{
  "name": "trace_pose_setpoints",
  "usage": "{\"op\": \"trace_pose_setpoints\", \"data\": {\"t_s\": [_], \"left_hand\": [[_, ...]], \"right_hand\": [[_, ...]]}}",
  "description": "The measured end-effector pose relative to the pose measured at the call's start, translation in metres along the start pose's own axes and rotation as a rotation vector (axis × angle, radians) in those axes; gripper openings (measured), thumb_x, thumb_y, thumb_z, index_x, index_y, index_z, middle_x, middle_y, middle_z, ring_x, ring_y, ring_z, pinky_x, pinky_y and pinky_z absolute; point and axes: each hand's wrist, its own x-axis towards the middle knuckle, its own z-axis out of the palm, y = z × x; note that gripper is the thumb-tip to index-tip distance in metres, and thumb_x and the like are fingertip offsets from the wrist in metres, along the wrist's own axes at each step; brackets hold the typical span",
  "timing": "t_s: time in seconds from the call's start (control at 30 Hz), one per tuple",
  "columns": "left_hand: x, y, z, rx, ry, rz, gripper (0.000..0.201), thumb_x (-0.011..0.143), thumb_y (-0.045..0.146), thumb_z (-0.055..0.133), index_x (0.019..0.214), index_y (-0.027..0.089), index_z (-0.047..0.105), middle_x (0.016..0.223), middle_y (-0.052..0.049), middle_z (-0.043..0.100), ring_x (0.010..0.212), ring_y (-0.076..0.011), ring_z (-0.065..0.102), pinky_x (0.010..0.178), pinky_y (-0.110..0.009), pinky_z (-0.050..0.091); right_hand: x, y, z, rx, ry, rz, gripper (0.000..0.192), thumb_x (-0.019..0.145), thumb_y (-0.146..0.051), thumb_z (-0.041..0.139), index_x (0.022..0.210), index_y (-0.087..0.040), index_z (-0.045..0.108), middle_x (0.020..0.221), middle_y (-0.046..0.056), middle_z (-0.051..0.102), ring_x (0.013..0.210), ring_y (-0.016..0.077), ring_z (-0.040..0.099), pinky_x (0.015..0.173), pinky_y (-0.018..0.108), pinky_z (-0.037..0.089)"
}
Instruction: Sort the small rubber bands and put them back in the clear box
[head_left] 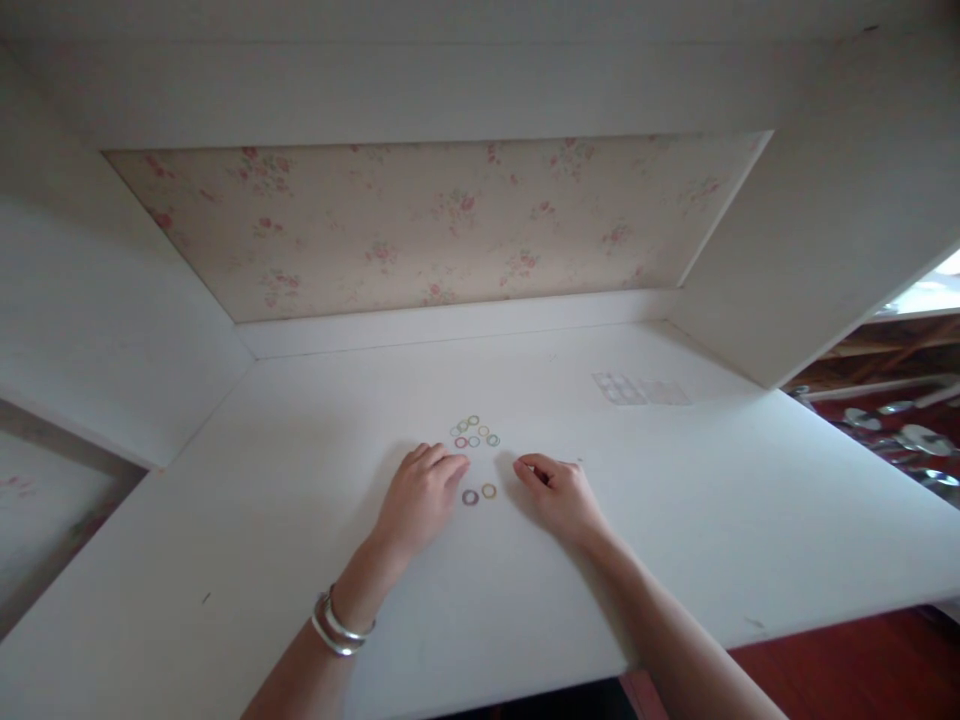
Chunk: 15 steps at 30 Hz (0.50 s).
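Both hands lay on the white desk (300,520), palms down, with small coloured rings between and just beyond them. The left hand (420,497) rested flat, its fingers (442,465) stretched forward and loosely together, gripping nothing; the fingertips came near the cluster of rings (474,432), which sat just past them toward the back of the desk. The right hand (559,495) was more curled, its fingers bent inward toward the thumb, and whether something tiny was pinched there could not be told.

Two rings lay apart from the cluster, side by side between the hands: a purple-grey ring (470,497) and a yellow ring (489,490), just beside each other. Judging by this, the sorting or moving of rings had only begun: two were out, and about eight or so remained bunched together. A clear sheet with round pockets (619,387) lay well apart at the right rear, seemingly untouched. A pair of silver bangles (339,628) circled the left wrist.
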Motion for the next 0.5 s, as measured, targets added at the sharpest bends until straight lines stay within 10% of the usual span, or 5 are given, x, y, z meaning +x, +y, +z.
{"op": "trace_pose_setpoints", "data": {"t_s": [0.23, 0.5], "left_hand": [[-0.016, -0.065, -0.011, 0.000, 0.004, -0.212, 0.025, 0.092, 0.030, 0.041, 0.094, 0.023, 0.065, 0.097, -0.002, 0.069, 0.088, -0.0166, 0.062, 0.079, -0.026, 0.045], [-0.018, -0.071, -0.010, 0.106, -0.101, -0.290, 0.026, 0.092, 0.033, 0.040, 0.098, 0.030, 0.065, 0.100, 0.001, 0.070, 0.087, -0.0170, 0.063, 0.073, -0.026, 0.042]], "right_hand": [[0.005, 0.003, 0.004, 0.033, 0.008, 0.095, 0.033, 0.084, -0.043, 0.047, 0.084, -0.021, 0.072, 0.057, -0.002, 0.057, 0.053, 0.0109, 0.048, 0.052, 0.022, 0.032], [0.053, 0.007, -0.003, 0.007, -0.081, 0.130, 0.041, 0.083, -0.048, 0.046, 0.092, -0.018, 0.071, 0.064, 0.001, 0.062, 0.054, 0.0115, 0.050, 0.048, 0.022, 0.032]]}}
